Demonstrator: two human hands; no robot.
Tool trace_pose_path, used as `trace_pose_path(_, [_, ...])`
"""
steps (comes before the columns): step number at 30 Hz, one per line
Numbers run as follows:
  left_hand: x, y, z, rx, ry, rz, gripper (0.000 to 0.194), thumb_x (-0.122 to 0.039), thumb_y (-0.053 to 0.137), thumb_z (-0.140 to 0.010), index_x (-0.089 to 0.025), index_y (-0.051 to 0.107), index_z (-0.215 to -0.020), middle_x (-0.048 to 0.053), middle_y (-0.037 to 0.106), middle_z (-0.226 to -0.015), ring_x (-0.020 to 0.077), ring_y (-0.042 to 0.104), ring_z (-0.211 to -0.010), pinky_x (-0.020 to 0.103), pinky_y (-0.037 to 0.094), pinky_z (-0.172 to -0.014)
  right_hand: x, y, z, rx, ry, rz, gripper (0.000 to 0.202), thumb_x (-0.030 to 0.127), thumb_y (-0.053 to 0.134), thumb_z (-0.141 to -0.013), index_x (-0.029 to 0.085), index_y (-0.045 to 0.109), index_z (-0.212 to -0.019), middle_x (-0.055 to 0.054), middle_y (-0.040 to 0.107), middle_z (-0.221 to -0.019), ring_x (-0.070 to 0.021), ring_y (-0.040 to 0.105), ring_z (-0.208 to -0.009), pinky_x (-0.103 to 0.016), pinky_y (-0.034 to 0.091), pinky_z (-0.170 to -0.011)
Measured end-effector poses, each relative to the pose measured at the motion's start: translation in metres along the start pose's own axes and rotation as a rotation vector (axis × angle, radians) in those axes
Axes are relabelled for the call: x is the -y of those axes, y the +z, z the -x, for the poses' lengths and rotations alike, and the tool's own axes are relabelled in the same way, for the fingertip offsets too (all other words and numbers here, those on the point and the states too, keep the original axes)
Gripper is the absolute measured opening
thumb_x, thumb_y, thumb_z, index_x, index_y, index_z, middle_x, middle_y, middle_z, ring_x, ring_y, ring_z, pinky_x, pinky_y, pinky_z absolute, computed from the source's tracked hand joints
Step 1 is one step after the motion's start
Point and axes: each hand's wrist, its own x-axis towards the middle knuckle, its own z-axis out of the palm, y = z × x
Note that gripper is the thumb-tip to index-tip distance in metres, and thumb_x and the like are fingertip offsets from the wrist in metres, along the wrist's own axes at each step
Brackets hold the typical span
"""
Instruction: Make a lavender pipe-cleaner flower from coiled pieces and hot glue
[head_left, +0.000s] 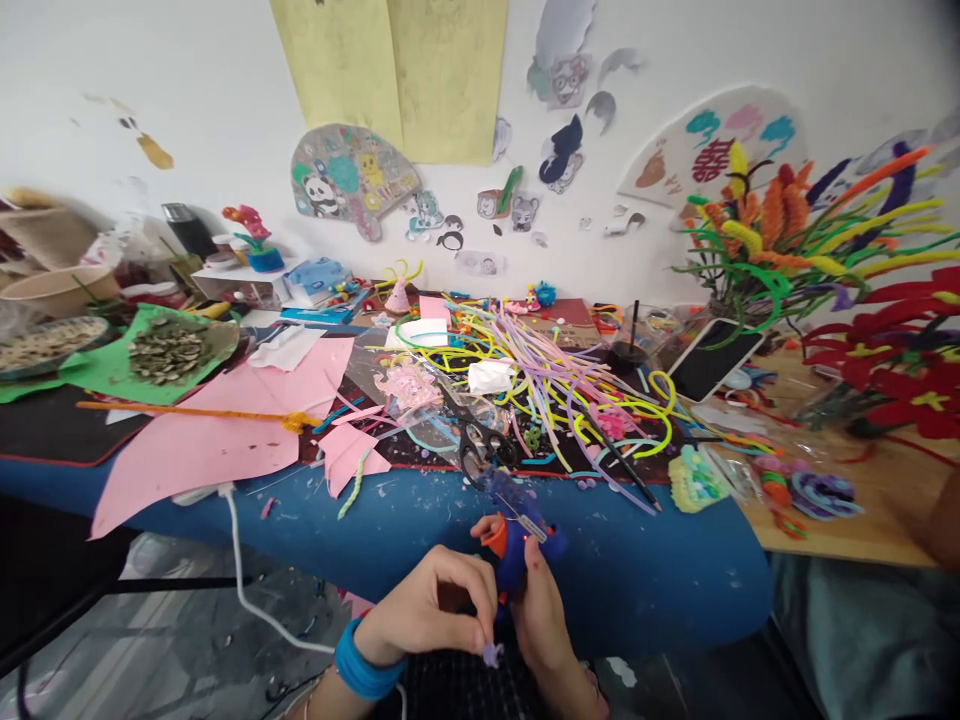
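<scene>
Between the thumb and index finger of my left hand (pixel 442 605) is a small lilac piece (pixel 492 655), pinched at the fingertips. My right hand (pixel 536 610) wraps round a fuzzy blue and orange figure (pixel 514 555) and holds it above the lap, at the table's front edge. A small silvery tag (pixel 532 527) lies across the figure's top. Beyond it, black-handled scissors (pixel 484 450) rest near the edge. Fuzzy stems (pixel 555 375) in yellow, pink and lilac are heaped behind the scissors. My right hand's fingers are partly hidden behind the figure.
Pink paper (pixel 217 430) and an orange stem (pixel 195 409) lie to the left. A phone (pixel 712 360) leans near fuzzy flowers (pixel 780 220) at right. A white cable (pixel 244 580) hangs below the blue table edge (pixel 645 570). Someone's clothed leg (pixel 847 640) shows at lower right.
</scene>
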Motion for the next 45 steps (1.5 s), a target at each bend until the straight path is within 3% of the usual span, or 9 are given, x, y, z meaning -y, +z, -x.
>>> trace_pose_path(3, [0.001, 0.005, -0.003, -0.021, 0.081, -0.12, 0.031, -0.041, 0.081, -0.076, -0.013, 0.074, -0.064, 0.005, 0.06, -0.062, 0.0132, 0.051, -0.057, 0.027, 0.041, -0.059, 0.003, -0.004, 0.0, 0.025, -0.023, 0.171, 0.059, 0.065, 0.033, -0.097, 0.023, 0.073, -0.107, -0.007, 0.073, -0.109, -0.0233, 0.066, -0.101, -0.036, 0.049, -0.096])
trace_pose_path(7, [-0.004, 0.01, -0.004, -0.151, 0.22, -0.302, 0.025, -0.037, 0.076, -0.083, -0.015, 0.075, -0.07, 0.004, 0.061, -0.062, 0.0144, 0.053, -0.061, 0.027, 0.042, -0.062, 0.022, -0.033, -0.013, 0.003, -0.222, 0.633, 0.06, 0.058, 0.03, -0.1, 0.02, 0.076, -0.096, -0.008, 0.075, -0.082, -0.0227, 0.069, -0.077, -0.035, 0.056, -0.074])
trace_pose_path(10, [-0.009, 0.009, -0.006, -0.235, 0.305, -0.404, 0.018, -0.03, 0.073, -0.086, -0.017, 0.074, -0.074, 0.003, 0.062, -0.064, 0.0144, 0.053, -0.063, 0.028, 0.044, -0.066, 0.038, -0.064, -0.034, -0.165, -0.374, 0.81, 0.038, 0.049, 0.051, -0.096, 0.019, 0.073, -0.103, -0.011, 0.073, -0.103, -0.0271, 0.065, -0.097, -0.04, 0.051, -0.087])
trace_pose_path(12, [-0.011, 0.008, -0.008, -0.27, 0.339, -0.436, 0.015, -0.028, 0.072, -0.087, -0.018, 0.074, -0.076, 0.003, 0.063, -0.065, 0.0142, 0.053, -0.064, 0.028, 0.045, -0.068, 0.044, -0.082, -0.048, -0.369, -0.596, 1.23, 0.038, 0.043, 0.046, -0.098, 0.018, 0.073, -0.106, -0.014, 0.071, -0.104, -0.0299, 0.062, -0.1, -0.045, 0.049, -0.089])
trace_pose_path(14, [-0.012, 0.006, -0.01, -0.303, 0.359, -0.446, 0.013, -0.026, 0.072, -0.087, -0.018, 0.074, -0.076, 0.003, 0.064, -0.067, 0.014, 0.052, -0.064, 0.028, 0.045, -0.067, 0.045, -0.094, -0.058, -0.408, -0.655, 1.376, 0.037, 0.037, 0.043, -0.099, 0.016, 0.073, -0.106, -0.015, 0.071, -0.103, -0.0311, 0.061, -0.097, -0.047, 0.049, -0.086])
trace_pose_path(26, [-0.01, 0.0, -0.017, -0.413, 0.377, -0.395, 0.015, -0.027, 0.071, -0.087, -0.018, 0.073, -0.075, 0.003, 0.062, -0.068, 0.015, 0.055, -0.067, 0.027, 0.046, -0.067, 0.049, -0.1, -0.064, -0.374, -0.805, 1.474, 0.025, 0.022, 0.048, -0.097, 0.014, 0.071, -0.102, -0.014, 0.074, -0.096, -0.0285, 0.061, -0.091, -0.045, 0.05, -0.084])
trace_pose_path(31, [-0.01, 0.0, -0.018, -0.419, 0.385, -0.352, 0.014, -0.027, 0.072, -0.087, -0.019, 0.073, -0.076, 0.002, 0.063, -0.069, 0.0154, 0.055, -0.068, 0.028, 0.047, -0.07, 0.052, -0.076, -0.05, -0.418, -0.871, 1.173, 0.008, 0.02, 0.062, -0.09, 0.02, 0.069, -0.094, -0.008, 0.073, -0.09, -0.0235, 0.063, -0.086, -0.04, 0.051, -0.083])
trace_pose_path(39, [-0.003, -0.001, -0.015, -0.41, 0.361, -0.305, 0.013, -0.027, 0.072, -0.087, -0.018, 0.073, -0.077, 0.004, 0.065, -0.072, 0.0169, 0.055, -0.069, 0.032, 0.048, -0.072, 0.036, 0.004, -0.018, -0.021, -0.312, -0.034, 0.017, 0.017, 0.072, -0.08, 0.023, 0.056, -0.078, 0.003, 0.065, -0.073, -0.0117, 0.061, -0.064, -0.022, 0.051, -0.06])
trace_pose_path(45, [-0.005, 0.0, -0.014, -0.434, 0.352, -0.341, 0.02, -0.033, 0.072, -0.086, -0.017, 0.073, -0.074, 0.005, 0.064, -0.069, 0.0169, 0.055, -0.067, 0.033, 0.05, -0.072, 0.029, 0.018, -0.013, 0.028, -0.327, -0.183, 0.023, 0.02, 0.073, -0.081, 0.022, 0.05, -0.076, 0.003, 0.066, -0.073, -0.01, 0.059, -0.062, -0.022, 0.051, -0.061])
